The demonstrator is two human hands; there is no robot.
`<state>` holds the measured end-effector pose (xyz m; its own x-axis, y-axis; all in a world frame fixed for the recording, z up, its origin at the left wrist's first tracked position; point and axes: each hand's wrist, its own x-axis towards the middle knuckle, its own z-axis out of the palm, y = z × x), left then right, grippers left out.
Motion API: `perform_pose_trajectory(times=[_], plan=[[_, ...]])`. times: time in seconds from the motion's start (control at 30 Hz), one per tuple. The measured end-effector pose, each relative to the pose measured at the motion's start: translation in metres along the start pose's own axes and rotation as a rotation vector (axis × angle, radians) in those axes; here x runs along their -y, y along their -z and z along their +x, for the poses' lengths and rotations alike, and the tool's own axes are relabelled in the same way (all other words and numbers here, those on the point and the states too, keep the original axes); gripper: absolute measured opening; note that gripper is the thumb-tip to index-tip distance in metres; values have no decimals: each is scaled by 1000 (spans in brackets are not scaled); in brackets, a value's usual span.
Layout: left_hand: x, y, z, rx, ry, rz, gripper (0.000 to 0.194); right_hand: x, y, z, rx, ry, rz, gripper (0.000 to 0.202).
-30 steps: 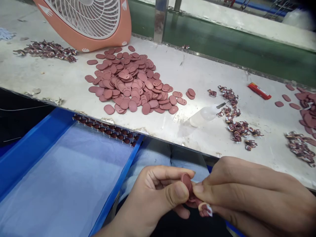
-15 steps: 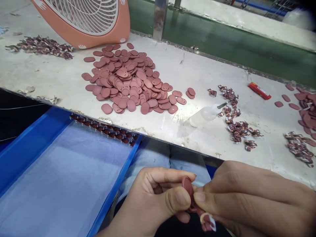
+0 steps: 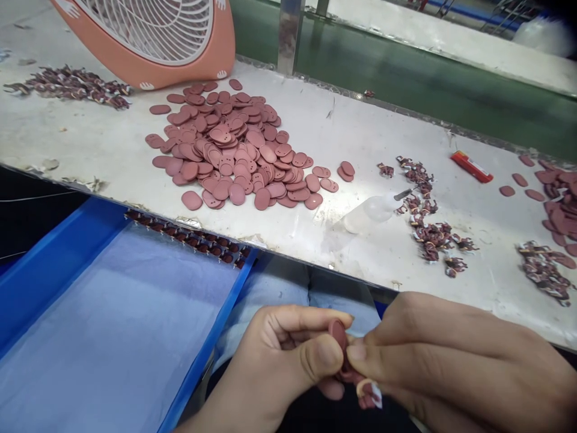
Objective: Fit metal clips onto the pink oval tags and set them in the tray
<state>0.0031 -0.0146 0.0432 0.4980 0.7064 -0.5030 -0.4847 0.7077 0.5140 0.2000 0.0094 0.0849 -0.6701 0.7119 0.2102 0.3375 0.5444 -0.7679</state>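
My left hand (image 3: pixel 288 361) pinches an oval reddish-brown disc (image 3: pixel 337 332) between thumb and fingers, low in the view. Pressed against the disc is a small brown figurine (image 3: pixel 368 394) with a white and tan end, held by my right hand (image 3: pixel 451 355). The fingertips of both hands nearly meet and cover where the two pieces touch. Beyond them, a large pile of the same discs (image 3: pixel 237 193) lies on the white table (image 3: pixel 315 228). A loose group of figurines (image 3: pixel 435 237) lies farther right, beside a clear bottle (image 3: pixel 372 213) with a thin metal tip.
An orange fan (image 3: pixel 180 75) stands at the back left near more figurines (image 3: pixel 76 86). A blue tray (image 3: pixel 232 300) below the table edge holds rows of dark pieces (image 3: pixel 198 240). A red packet (image 3: pixel 471 166) and further discs (image 3: pixel 559 210) are at right.
Both hands and the pieces they hold have shifted slightly left, and the figurine's pale end is a little higher. The grip looks the same. The table view has shifted slightly.
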Motion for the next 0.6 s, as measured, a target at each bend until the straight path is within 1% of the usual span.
perform_pose_trajectory(times=[0.03,0.1,0.2,0.4,0.6], plan=[[0,0,2,-6,2,-3,30,-2,1,1,17,-8,22,21],[0,1,4,-28,3,-22,25,-4,4,5,68,-36,43,24],[1,2,7,-70,-7,-56,21,-6,8,11,119,-66,30,27],[4,6,8,-86,-28,-70,18,-8,8,16,106,-77,30,14],[4,7,6,-70,-28,-101,19,-10,8,19,87,-76,52,12]])
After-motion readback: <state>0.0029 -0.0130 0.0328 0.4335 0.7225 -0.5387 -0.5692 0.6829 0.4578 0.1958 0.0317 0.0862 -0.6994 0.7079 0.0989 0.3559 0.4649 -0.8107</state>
